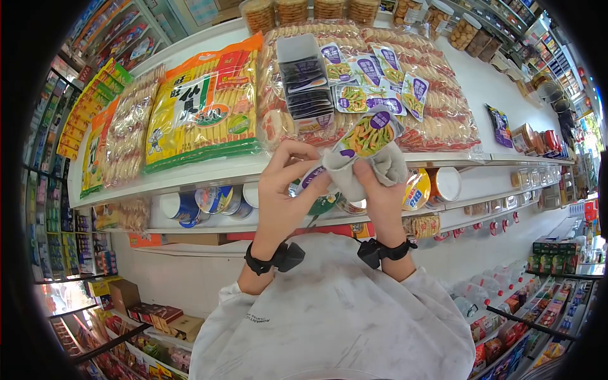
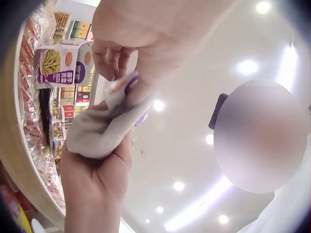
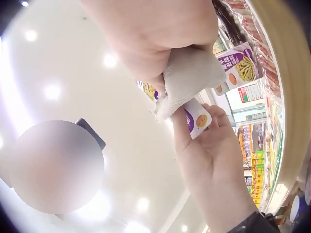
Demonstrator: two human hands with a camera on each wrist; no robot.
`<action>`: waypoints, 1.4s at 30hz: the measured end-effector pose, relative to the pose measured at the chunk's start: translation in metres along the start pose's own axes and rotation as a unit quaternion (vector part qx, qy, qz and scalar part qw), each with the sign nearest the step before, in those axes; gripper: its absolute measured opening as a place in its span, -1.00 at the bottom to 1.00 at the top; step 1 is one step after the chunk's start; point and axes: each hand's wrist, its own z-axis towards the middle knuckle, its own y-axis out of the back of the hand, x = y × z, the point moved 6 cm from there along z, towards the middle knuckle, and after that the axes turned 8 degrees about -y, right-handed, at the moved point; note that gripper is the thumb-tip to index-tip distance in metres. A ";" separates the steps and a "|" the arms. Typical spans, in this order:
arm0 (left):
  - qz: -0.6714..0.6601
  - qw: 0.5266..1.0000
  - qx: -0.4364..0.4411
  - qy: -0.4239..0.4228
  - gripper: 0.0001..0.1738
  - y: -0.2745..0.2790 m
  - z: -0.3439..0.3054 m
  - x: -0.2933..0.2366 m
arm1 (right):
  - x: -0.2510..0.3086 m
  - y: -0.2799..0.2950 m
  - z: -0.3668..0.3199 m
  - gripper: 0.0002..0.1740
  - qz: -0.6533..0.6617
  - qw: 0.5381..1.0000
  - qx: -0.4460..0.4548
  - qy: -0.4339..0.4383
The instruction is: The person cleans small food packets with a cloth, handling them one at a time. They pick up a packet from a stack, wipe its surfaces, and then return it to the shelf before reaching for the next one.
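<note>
In the head view my left hand (image 1: 286,190) pinches a small white and purple packet (image 1: 312,176) between thumb and fingers. My right hand (image 1: 384,201) grips a crumpled light grey cloth (image 1: 347,180) together with a packet picturing green strips (image 1: 370,134). Cloth and left-hand packet meet between the hands. The left wrist view has the cloth (image 2: 92,133) below the pinched packet (image 2: 116,94). From the right wrist, the pinched packet (image 3: 198,119) shows an orange round mark. Beyond the hands, a stack of packets (image 1: 304,69) and several loose packets (image 1: 373,98) lie on bagged snacks.
Large yellow snack bags (image 1: 202,101) lie on the white shelf (image 1: 472,101) to the left. Clear jars (image 1: 464,31) line the back. A dark purple bag (image 1: 499,126) is at the right. Tubs (image 1: 446,183) stand on the tier below, near the forearms.
</note>
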 end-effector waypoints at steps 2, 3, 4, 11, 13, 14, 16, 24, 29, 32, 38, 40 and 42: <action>-0.020 0.999 0.012 0.025 -0.79 -0.001 -0.002 0.003 | 0.002 0.008 0.004 -0.65 0.003 0.999 -0.032 0.003; -0.018 0.999 0.020 0.032 -0.80 -0.001 -0.003 0.005 | 0.002 0.015 0.007 -0.66 0.003 0.999 -0.049 0.006; -0.016 0.999 0.028 0.039 -0.82 -0.001 -0.003 0.006 | 0.002 0.022 0.010 -0.67 0.003 0.998 -0.067 0.011; -0.007 0.995 0.097 0.026 -0.85 0.001 0.002 0.000 | 0.016 0.039 0.013 -0.63 -0.021 0.998 -0.049 0.032; -0.001 0.993 0.117 0.010 -0.85 -0.002 0.003 -0.002 | 0.014 0.029 0.006 -0.63 -0.030 0.998 -0.034 0.048; 0.011 0.994 0.104 0.003 -0.85 0.000 0.004 -0.003 | 0.012 0.025 0.003 -0.65 -0.019 0.998 -0.045 0.045; 0.036 0.996 0.079 -0.011 -0.87 0.003 0.005 -0.004 | 0.008 0.019 0.000 -0.69 0.002 0.997 -0.067 0.038; 0.003 0.996 0.012 0.086 -0.74 0.018 -0.003 0.009 | 0.032 0.051 0.004 -0.66 -0.100 0.962 -0.218 0.128; -0.114 0.982 0.056 0.139 -0.52 0.014 -0.004 0.012 | 0.027 0.046 -0.013 -0.72 -0.294 0.924 -0.123 0.211; -0.121 0.982 -0.026 0.141 -0.43 0.006 -0.003 0.003 | 0.048 -0.013 -0.010 -0.60 -0.346 0.876 0.174 0.286; -0.071 0.980 -0.095 0.157 -0.63 0.028 -0.012 0.021 | 0.038 -0.050 -0.026 -0.52 -0.366 0.823 0.345 0.264; -0.122 0.972 -0.146 0.141 -0.74 0.030 -0.012 0.014 | 0.041 -0.053 -0.029 -0.55 -0.337 0.829 0.371 0.245; -0.117 0.974 -0.160 0.109 -0.75 0.038 -0.013 0.018 | 0.042 -0.047 -0.028 -0.60 -0.282 0.860 0.369 0.212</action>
